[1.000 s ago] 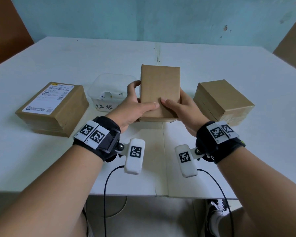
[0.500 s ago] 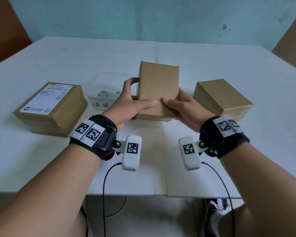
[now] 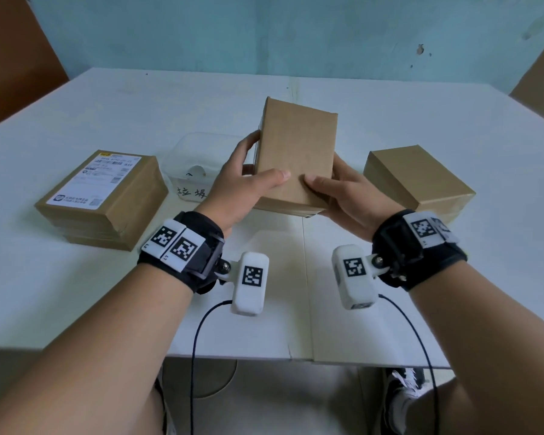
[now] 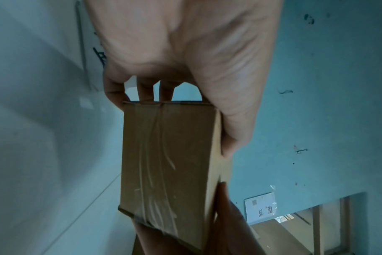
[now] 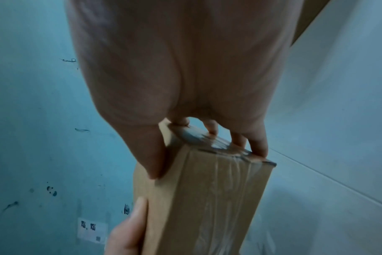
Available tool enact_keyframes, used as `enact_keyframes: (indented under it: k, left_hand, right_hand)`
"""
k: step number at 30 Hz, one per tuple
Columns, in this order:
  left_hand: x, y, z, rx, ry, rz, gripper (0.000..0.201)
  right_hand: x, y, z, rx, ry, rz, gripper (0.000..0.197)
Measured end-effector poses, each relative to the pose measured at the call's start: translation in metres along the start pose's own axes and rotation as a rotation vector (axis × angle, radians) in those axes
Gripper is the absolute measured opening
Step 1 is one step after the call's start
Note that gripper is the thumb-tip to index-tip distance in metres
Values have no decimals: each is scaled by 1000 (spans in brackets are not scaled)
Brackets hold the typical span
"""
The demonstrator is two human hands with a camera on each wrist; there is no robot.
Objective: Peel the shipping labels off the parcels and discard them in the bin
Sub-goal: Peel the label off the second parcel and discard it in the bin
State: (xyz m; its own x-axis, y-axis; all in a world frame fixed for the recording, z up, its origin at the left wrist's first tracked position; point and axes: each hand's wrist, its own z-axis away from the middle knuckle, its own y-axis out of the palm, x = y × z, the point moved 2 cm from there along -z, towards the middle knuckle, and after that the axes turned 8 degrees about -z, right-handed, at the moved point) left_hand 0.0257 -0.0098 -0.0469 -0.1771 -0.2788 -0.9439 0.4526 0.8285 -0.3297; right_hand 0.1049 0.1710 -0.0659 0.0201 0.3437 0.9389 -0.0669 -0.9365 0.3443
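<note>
Both hands hold a brown cardboard parcel (image 3: 297,152) above the table's middle, its plain top face toward me and its far end tilted up. My left hand (image 3: 248,180) grips its left side, thumb on top and fingers beneath. My right hand (image 3: 336,189) grips its right side the same way. The wrist views show the parcel's taped edges (image 4: 164,163) (image 5: 209,198); no label shows on it. A second parcel (image 3: 107,196) lies at the left with a white shipping label (image 3: 95,180) on top. A clear plastic bin (image 3: 201,161) sits behind my left hand.
A third brown parcel (image 3: 418,180), with no label in sight, lies at the right. The white table (image 3: 296,309) has bare surface in front of my wrists, and its front edge is close to me. A teal wall stands behind the table.
Both hands have lifted the middle parcel a little and tipped its far end upward. The other parcels and the bin have not moved.
</note>
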Motion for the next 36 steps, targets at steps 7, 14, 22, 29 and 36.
enact_keyframes:
  k: [7,14,22,29,36]
  left_hand:
    - [-4,1,2,-23,31,-2,79]
    - [-1,0,1,-19,10,7,77]
    - [5,4,1,31,-7,11,75]
    - [3,16,8,2,48,-30,91]
    - [3,0,3,16,-20,26,75]
  right_hand:
    - [0,6,5,-26,-24,-7,66]
    - [-3,2,1,-5,-40,6,64]
    - [-12,6,7,-152,-96,106,62]
    - [-14,12,2,-318,-190,36,45]
    - [-1,-2,4,-32,12,4,63]
